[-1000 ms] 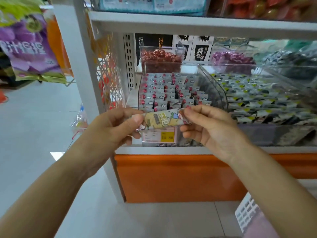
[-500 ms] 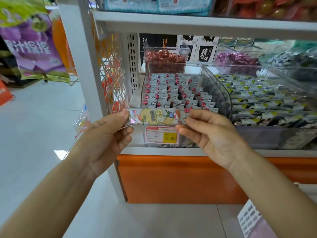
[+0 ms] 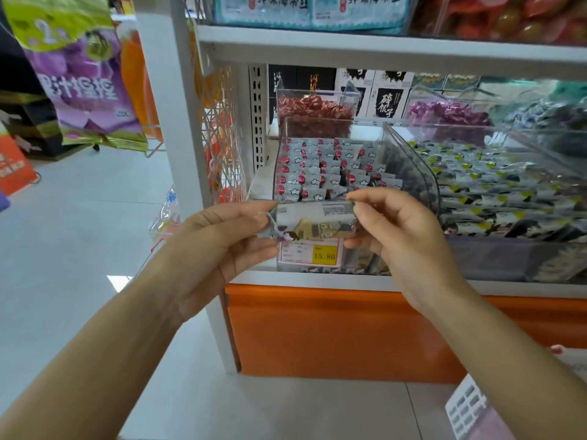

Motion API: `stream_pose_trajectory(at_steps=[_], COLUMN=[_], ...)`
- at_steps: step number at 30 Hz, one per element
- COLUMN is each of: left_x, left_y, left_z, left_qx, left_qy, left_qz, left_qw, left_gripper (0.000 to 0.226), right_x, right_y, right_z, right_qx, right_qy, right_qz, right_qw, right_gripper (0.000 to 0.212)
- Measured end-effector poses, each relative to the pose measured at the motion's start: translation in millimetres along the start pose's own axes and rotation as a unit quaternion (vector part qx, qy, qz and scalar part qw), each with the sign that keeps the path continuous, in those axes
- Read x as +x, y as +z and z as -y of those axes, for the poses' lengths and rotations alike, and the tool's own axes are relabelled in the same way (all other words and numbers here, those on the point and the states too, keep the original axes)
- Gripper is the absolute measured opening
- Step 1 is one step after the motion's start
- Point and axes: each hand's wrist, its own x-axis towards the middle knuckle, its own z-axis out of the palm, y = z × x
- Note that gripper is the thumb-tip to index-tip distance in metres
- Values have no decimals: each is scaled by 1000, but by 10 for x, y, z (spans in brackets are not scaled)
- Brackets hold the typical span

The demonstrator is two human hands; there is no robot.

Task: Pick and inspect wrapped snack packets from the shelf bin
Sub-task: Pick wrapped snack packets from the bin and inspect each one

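Note:
A long wrapped snack packet [image 3: 313, 219] is held level in front of the shelf, its white printed back and part of its yellow front showing. My left hand [image 3: 222, 246] pinches its left end and my right hand [image 3: 397, 230] pinches its right end. Just behind it stands the clear shelf bin [image 3: 409, 160] filled with several rows of silver packets with red dots [image 3: 324, 173]. A price label reading 15.80 [image 3: 324, 255] is on the bin's front, partly hidden by the packet.
To the right a second clear bin [image 3: 508, 192] holds several black and yellow packets. Red [image 3: 314, 111] and purple [image 3: 448, 115] candies fill bins behind. The white shelf post [image 3: 178, 128] stands left, an orange base [image 3: 333, 331] below, a white basket [image 3: 470, 408] at the bottom right.
Both hands have turned the packet about its long axis, so its white printed back now faces up where the yellow front showed before. It stays in front of the bin.

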Motion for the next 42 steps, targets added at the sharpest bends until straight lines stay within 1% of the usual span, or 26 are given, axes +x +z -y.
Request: stream_pose_trajectory(at_steps=[1, 3, 7, 8, 10, 12, 14, 16, 19, 20, 23, 28, 32, 35, 37, 40, 42], left_x=[-6, -8, 19, 18, 5, -11, -20, -23, -19, -15, -4, 18, 35, 52, 54, 28, 28], left_y=[7, 23, 22, 16, 16, 38, 69, 91, 115, 119, 144, 105, 11, -27, -18, 29, 32], left_z=[-7, 6, 25, 17, 2, 1, 6, 15, 45, 60, 83, 24, -5, 14, 22, 27, 30], left_qx=[-4, 9, 66, 87, 130, 180, 231, 285, 349, 354, 330, 322, 373, 415, 427, 433, 461], left_qy=[-1, 22, 60, 66, 83, 108, 139, 165, 177, 173, 142, 124, 151, 167, 183, 184, 188], left_qz=[13, 14, 0, 2, 7, 0, -16, -31, -41, -44, -43, -29, -30, -47, -56, -12, 12], left_qw=[1000, 1000, 996, 994, 988, 978, 963, 944, 919, 918, 932, 938, 915, 893, 884, 882, 867], left_gripper=[28, 33, 43, 43, 41, 34, 27, 26, 24, 21, 8, 19, 31, 28, 24, 18, 21], right_x=[10, 18, -2, -9, -28, -47, -56, -52, -44, -47, -61, -59, -60, -56, -46, -39, -31], right_y=[-10, -23, 1, 7, 15, 29, 49, 69, 90, 96, 120, 143, 143, 140, 140, 135, 124], right_z=[-4, -2, 37, 47, 65, 76, 88, 96, 89, 84, 80, 90, 115, 108, 86, 46, 33], right_qx=[-8, -26, -24, -27, -77, -140, -150, -161, -205, -214, -225, -222, -217, -223, -243, -227, -199], right_qy=[-5, -15, -31, -32, -45, -64, -73, -85, -113, -118, -127, -116, -88, -58, -59, -54, -40], right_qz=[6, 27, 48, 52, 59, 56, 41, 23, 0, -5, 2, 18, 40, 57, 54, 22, 7], right_qw=[1000, 999, 998, 998, 994, 986, 985, 983, 972, 970, 966, 968, 971, 972, 967, 972, 979], right_gripper=[20, 22, 17, 16, 16, 16, 15, 13, 12, 12, 15, 16, 15, 18, 21, 23, 19])
